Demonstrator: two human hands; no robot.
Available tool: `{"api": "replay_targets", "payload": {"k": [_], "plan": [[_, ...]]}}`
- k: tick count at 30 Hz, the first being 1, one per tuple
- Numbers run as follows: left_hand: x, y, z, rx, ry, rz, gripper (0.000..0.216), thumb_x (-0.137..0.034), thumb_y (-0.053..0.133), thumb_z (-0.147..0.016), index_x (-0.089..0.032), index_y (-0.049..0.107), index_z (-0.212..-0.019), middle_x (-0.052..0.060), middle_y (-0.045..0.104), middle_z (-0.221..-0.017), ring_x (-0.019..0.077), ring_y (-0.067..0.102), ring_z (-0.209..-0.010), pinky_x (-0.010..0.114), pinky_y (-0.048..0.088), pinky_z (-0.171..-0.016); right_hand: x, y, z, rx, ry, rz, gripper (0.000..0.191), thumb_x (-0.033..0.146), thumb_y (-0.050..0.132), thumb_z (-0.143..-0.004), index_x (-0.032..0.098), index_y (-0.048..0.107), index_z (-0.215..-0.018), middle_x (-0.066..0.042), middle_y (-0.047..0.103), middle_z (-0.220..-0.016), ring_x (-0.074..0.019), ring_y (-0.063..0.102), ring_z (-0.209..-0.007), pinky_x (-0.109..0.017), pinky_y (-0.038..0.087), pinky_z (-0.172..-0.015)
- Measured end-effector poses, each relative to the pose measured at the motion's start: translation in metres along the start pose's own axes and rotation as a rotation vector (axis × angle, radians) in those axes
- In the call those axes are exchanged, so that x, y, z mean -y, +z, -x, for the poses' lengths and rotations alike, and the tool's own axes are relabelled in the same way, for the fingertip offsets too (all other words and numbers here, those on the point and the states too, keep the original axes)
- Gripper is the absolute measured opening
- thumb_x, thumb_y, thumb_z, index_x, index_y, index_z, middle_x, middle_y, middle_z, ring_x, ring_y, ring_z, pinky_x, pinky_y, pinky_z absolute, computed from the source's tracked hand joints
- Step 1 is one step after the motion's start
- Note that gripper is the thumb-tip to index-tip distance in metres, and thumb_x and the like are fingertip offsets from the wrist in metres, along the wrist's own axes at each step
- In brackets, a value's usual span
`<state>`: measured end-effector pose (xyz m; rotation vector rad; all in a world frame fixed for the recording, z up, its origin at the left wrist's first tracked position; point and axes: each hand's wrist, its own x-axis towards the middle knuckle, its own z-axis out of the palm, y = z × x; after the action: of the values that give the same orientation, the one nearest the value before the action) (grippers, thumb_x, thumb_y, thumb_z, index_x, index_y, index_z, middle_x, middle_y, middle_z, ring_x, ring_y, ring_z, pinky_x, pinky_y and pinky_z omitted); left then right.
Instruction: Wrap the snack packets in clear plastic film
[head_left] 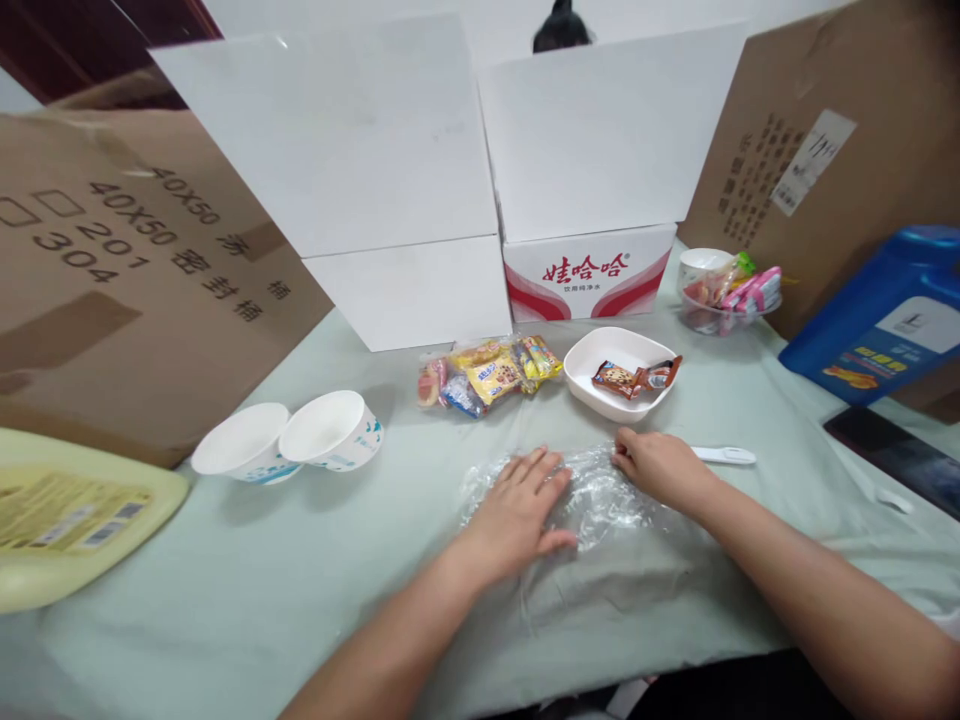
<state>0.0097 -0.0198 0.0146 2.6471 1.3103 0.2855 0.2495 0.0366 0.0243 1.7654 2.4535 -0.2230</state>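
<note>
A crinkled sheet of clear plastic film lies on the pale green tablecloth in front of me. My left hand rests flat on its left part, fingers stretched out. My right hand lies on the film's right edge with its fingers curled down, pinching the film. Just beyond sits a white square bowl with two brown snack packets in it.
A pile of small snack packets lies behind the film. Two white paper bowls lie at left, a clear bowl of snacks at back right, a white tool beside my right hand. Cardboard and white boxes wall the back; a blue jug lies at right.
</note>
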Motion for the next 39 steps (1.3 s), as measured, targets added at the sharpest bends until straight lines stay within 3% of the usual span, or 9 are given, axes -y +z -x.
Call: {"api": "replay_targets", "payload": {"k": [3, 8, 13, 18, 28, 31, 34, 36, 39], "plan": [[-0.004, 0.010, -0.001, 0.195, 0.068, -0.012, 0.084, -0.064, 0.063, -0.077, -0.025, 0.035, -0.145, 0.011, 0.028, -0.156, 0.0371, 0.016, -0.145, 0.059, 0.017, -0.114, -0.015, -0.006, -0.002, -0.001, 0.054, 0.011, 0.019, 0.031, 0.049, -0.092, 0.018, 0.059, -0.102, -0.010, 0.073, -0.092, -0.0264, 0.068, -0.085, -0.030, 0.039, -0.063], [0.009, 0.005, 0.000, 0.271, 0.026, -0.026, 0.082, -0.068, 0.055, -0.080, -0.029, 0.030, -0.148, 0.008, 0.018, -0.159, 0.0348, 0.010, -0.147, 0.057, 0.012, -0.116, -0.038, -0.027, 0.006, -0.065, 0.213, -0.026, 0.023, 0.032, 0.049, -0.091, 0.020, 0.059, -0.107, -0.010, 0.072, -0.094, -0.0266, 0.067, -0.085, -0.030, 0.039, -0.063], [0.028, -0.008, 0.003, 0.260, -0.147, -0.074, 0.081, -0.066, 0.056, -0.082, -0.027, 0.032, -0.148, 0.011, 0.017, -0.159, 0.0353, 0.008, -0.146, 0.057, 0.014, -0.116, -0.038, -0.032, 0.015, -0.067, 0.057, -0.410, 0.018, 0.034, 0.044, -0.091, 0.023, 0.059, -0.090, -0.002, 0.071, -0.084, -0.0200, 0.064, -0.076, -0.029, 0.041, -0.064], [0.030, -0.012, 0.002, 0.292, -0.203, -0.069, 0.082, -0.061, 0.060, -0.081, -0.027, 0.029, -0.149, 0.010, 0.014, -0.160, 0.0340, 0.005, -0.147, 0.056, 0.013, -0.117, -0.025, -0.017, 0.009, 0.001, -0.059, -0.709, 0.026, 0.045, 0.053, -0.086, 0.023, 0.055, -0.101, -0.003, 0.070, -0.092, -0.0194, 0.064, -0.084, -0.029, 0.045, -0.071], [0.026, -0.013, 0.003, 0.318, -0.157, -0.019, 0.084, -0.059, 0.066, -0.077, -0.031, 0.030, -0.148, 0.009, 0.010, -0.160, 0.0316, 0.007, -0.147, 0.057, 0.010, -0.116, -0.023, -0.033, 0.026, 0.231, -0.146, -0.169, 0.031, 0.018, 0.062, -0.074, 0.022, 0.061, -0.105, -0.004, 0.069, -0.085, -0.0217, 0.064, -0.077, -0.027, 0.038, -0.060], [0.023, -0.010, 0.004, 0.307, -0.127, -0.008, 0.087, -0.060, 0.068, -0.075, -0.030, 0.031, -0.148, 0.011, 0.009, -0.160, 0.0326, 0.006, -0.147, 0.058, 0.010, -0.116, -0.023, -0.042, 0.034, 0.064, -0.079, -0.097, 0.022, 0.029, 0.064, -0.080, 0.021, 0.063, -0.101, -0.007, 0.069, -0.091, -0.0251, 0.064, -0.086, -0.031, 0.044, -0.069], [0.018, -0.008, 0.002, 0.303, -0.070, 0.022, 0.090, -0.062, 0.069, -0.073, -0.031, 0.030, -0.148, 0.011, 0.011, -0.160, 0.0336, 0.006, -0.147, 0.058, 0.010, -0.116, -0.002, -0.035, 0.036, -0.131, -0.285, -0.175, 0.021, 0.033, 0.056, -0.090, 0.022, 0.064, -0.106, -0.008, 0.066, -0.104, -0.0243, 0.060, -0.101, -0.034, 0.045, -0.085], [0.017, -0.006, 0.000, 0.304, -0.025, 0.053, 0.091, -0.065, 0.067, -0.073, -0.031, 0.029, -0.148, 0.010, 0.011, -0.160, 0.0340, 0.006, -0.147, 0.058, 0.009, -0.116, 0.012, -0.025, 0.032, -0.084, -0.398, -0.195, 0.033, 0.033, 0.059, -0.088, 0.023, 0.060, -0.120, -0.010, 0.062, -0.111, -0.0245, 0.059, -0.105, -0.035, 0.046, -0.088], [0.025, -0.006, -0.003, 0.307, -0.005, 0.085, 0.096, -0.072, 0.065, -0.069, -0.028, 0.031, -0.148, 0.010, 0.013, -0.160, 0.0359, 0.005, -0.147, 0.058, 0.006, -0.116, 0.012, -0.014, 0.023, 0.088, -0.256, -0.105, 0.065, 0.039, 0.073, -0.075, 0.019, 0.050, -0.133, -0.015, 0.058, -0.116, -0.0301, 0.062, -0.099, -0.039, 0.049, -0.081]]}}
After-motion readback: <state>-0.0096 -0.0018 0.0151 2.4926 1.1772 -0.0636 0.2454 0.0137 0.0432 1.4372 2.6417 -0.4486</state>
